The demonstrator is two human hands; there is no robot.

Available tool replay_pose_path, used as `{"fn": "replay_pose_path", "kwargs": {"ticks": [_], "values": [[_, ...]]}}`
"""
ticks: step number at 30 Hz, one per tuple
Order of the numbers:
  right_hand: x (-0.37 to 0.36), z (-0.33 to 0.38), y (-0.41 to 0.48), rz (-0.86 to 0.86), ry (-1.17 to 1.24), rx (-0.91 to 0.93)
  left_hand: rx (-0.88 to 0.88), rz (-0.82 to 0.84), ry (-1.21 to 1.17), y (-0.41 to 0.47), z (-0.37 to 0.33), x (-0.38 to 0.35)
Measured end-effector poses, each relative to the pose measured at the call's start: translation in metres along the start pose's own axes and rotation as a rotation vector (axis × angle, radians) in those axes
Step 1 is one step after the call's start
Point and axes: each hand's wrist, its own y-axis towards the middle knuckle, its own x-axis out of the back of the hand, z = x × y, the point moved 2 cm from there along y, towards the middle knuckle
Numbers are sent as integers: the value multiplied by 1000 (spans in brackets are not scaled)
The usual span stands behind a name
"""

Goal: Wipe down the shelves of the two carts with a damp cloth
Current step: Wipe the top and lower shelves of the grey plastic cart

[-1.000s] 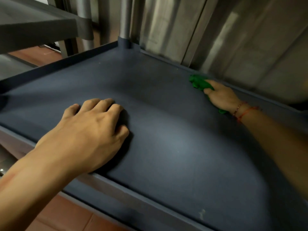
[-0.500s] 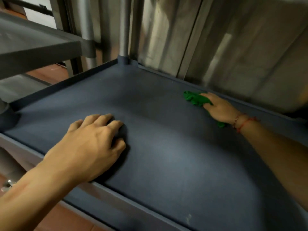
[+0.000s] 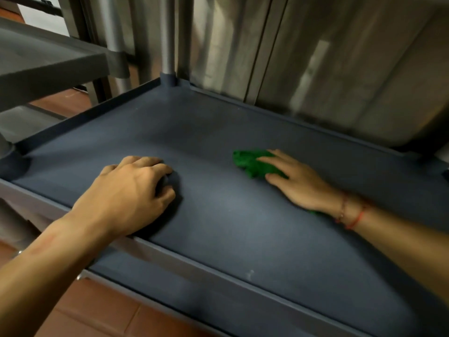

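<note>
Red-brown floor tiles point(image 3: 97, 312) show at the bottom left. At the back stand brushed steel panels point(image 3: 340, 69) (blurred, with pale reflections). Red string bracelets point(image 3: 356, 220) circle one wrist.

Open shelf point(image 3: 230, 227) bounded by rim point(image 3: 291, 121), corner post point(image 3: 167, 40), perhaps panelling point(image 3: 340, 69) behind.

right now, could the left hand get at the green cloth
Probably yes: only bare shelf lies between the left hand and the green cloth. The right hand presses flat on the cloth, covering part of it.
</note>
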Motion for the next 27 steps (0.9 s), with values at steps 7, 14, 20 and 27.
{"fn": "replay_pose_path", "kwargs": {"ticks": [7,14,20,27], "values": [[2,-13,14,51,-18,-19,-55,-68,-116,-11,-51,-14],[3,-24,31,-31,-24,-165,-120,-58,-122,-16,-89,-29],[-5,36,-37,33,49,141,-92,-71,-98,-17,-92,-25],[-3,65,-105,253,38,363,-108,-81,-139,-18,-91,-24]]}}
